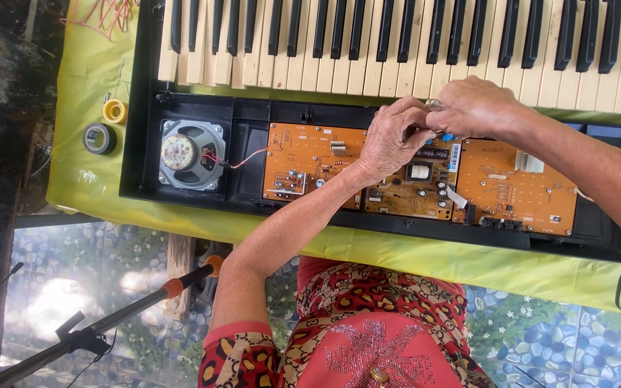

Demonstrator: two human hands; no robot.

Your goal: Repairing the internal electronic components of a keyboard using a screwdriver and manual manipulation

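Orange circuit boards (418, 176) lie exposed in the opened black casing (246, 118) of an electronic keyboard, and both hands meet over the middle board, just below the row of keys (397, 43). The left hand (389, 140) is curled with fingertips pinched together on something small near the board's upper edge; what it grips is hidden by the fingers. The right hand (472, 108) closes in beside it, touching it, its grasp likewise too covered to tell. A round speaker (185, 153) sits at the casing's left end, tied to the left board by thin red wires (242, 159). Two rolls of tape, one yellow (115, 111) and one dark (100, 139), rest on the lime-green table cover (95, 179). A slip of the pinching fingers could likely bend a component or tug a connector loose; a forearm dragged across could snag the speaker wires.
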